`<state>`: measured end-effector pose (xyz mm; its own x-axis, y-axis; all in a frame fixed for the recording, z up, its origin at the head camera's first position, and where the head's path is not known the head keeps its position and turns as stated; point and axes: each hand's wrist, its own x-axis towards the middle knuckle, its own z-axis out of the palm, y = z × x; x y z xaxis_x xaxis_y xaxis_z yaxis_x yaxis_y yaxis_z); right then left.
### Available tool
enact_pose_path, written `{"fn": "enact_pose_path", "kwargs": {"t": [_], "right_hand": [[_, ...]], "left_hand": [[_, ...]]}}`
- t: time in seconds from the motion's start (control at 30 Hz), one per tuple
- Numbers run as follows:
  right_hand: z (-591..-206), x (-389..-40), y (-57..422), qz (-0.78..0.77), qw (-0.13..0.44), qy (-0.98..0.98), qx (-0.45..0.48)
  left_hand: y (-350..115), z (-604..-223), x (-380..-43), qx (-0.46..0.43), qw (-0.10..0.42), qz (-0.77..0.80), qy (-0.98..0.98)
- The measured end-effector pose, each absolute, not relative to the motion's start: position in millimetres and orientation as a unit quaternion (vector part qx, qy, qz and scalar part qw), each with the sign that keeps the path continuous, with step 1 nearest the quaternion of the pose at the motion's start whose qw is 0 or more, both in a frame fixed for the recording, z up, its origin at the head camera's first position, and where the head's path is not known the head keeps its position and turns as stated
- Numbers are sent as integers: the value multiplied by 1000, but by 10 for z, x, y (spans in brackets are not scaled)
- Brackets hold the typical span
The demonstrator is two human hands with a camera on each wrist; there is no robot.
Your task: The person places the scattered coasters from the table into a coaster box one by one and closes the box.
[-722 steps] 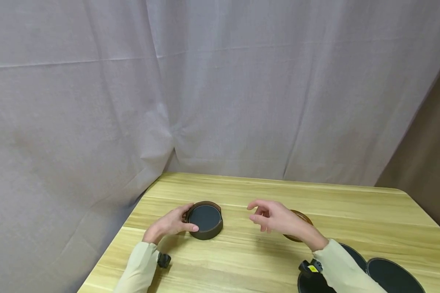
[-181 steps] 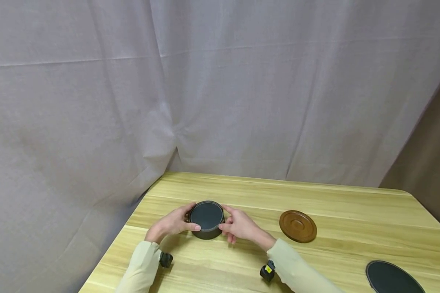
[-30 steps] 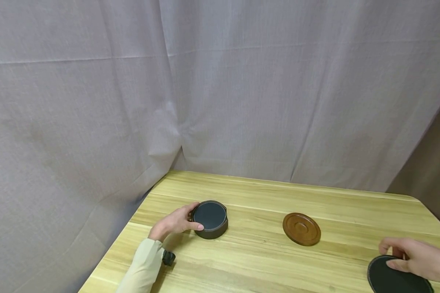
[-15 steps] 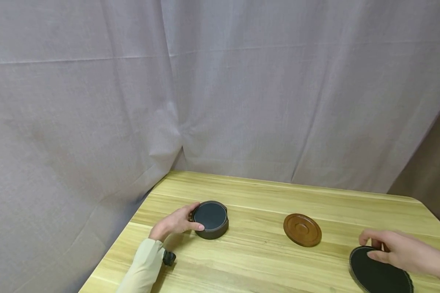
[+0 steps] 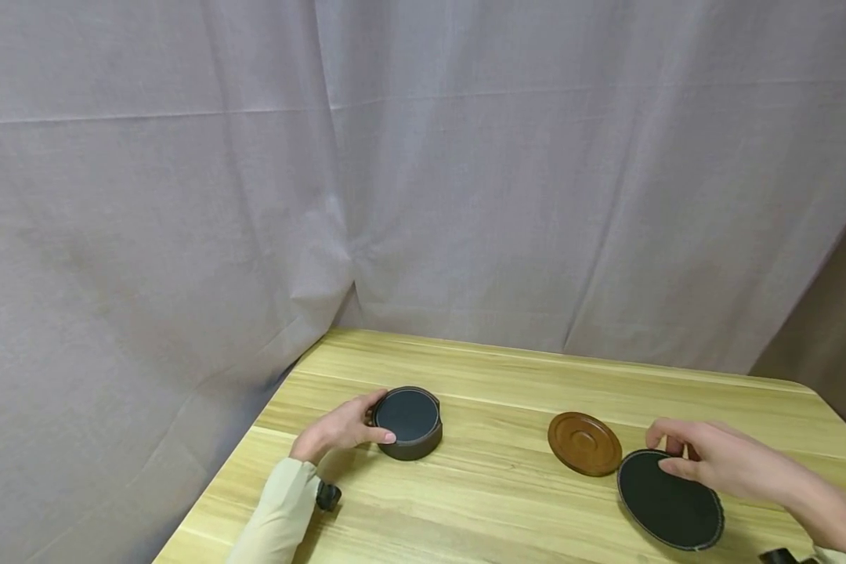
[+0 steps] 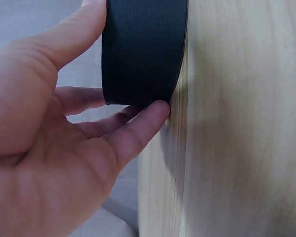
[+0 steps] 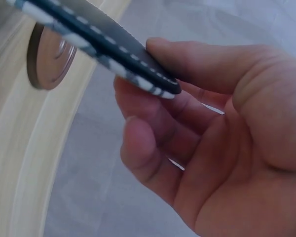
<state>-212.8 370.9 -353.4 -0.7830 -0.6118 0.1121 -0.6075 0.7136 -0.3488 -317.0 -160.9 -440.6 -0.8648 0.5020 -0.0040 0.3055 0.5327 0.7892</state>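
A round dark coaster holder (image 5: 416,449) stands on the table at centre left, with a black coaster (image 5: 406,413) lying inside it. My left hand (image 5: 341,427) grips the holder's left side, thumb at the front rim and fingers around the back; in the left wrist view, fingertips also touch its dark wall (image 6: 143,54). At the right, my right hand (image 5: 726,462) pinches a larger-looking black round coaster (image 5: 670,501) with a stitched edge, thumb on top and fingers beneath. The right wrist view shows this coaster (image 7: 113,49) tilted, with a pale patterned rim.
A brown wooden disc (image 5: 584,443) with concentric rings lies flat just left of the pinched coaster. The wood-grain table (image 5: 507,517) ends at a grey curtain (image 5: 465,196) at the back and left.
Earlier, several black coasters lay at the right; six seconds ago both hands were at the holder. Over the last second, my right hand has carried the coaster leftward; the left stays put.
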Motion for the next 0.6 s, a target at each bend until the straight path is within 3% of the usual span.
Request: {"fn": "enact_pose_path", "kwargs": {"t": [0.6], "right_hand": [[-3522,-2306,3138,-234,-54,911,-334]], "left_hand": [[-1610,-4397,-3180,227,120,430,865]]}}
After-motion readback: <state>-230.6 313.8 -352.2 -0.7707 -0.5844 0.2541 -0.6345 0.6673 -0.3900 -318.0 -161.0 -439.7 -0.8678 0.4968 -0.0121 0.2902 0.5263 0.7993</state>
